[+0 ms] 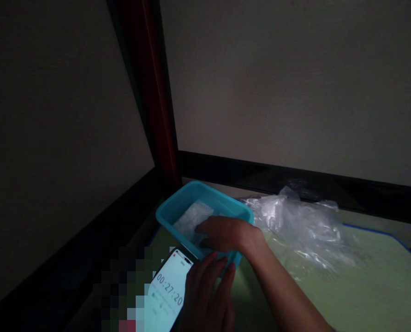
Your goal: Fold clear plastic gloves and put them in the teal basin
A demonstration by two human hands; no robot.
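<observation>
A turquoise plastic basin point(169, 223) holds crumpled clear plastic bags point(194, 219). My right hand point(226, 230) reaches over the near right rim into the basin. Its fingertips touch the plastic, with thumb and fingers apart. My left hand point(208, 288) rests low at the basin's near side. Its fingers are spread, the tips against the outer wall. Left of that hand, a phone point(169, 290) shows a lit timer screen reading 00:27:20; the hand covers part of its right edge. The bottom of the basin under my right hand is hidden.
A heap of loose clear plastic point(295, 226) lies right of the basin on a pale green surface point(374, 276) with a blue edge. Walls point(288, 83) meet at a dark red post point(153, 92) behind the basin. The light is dim.
</observation>
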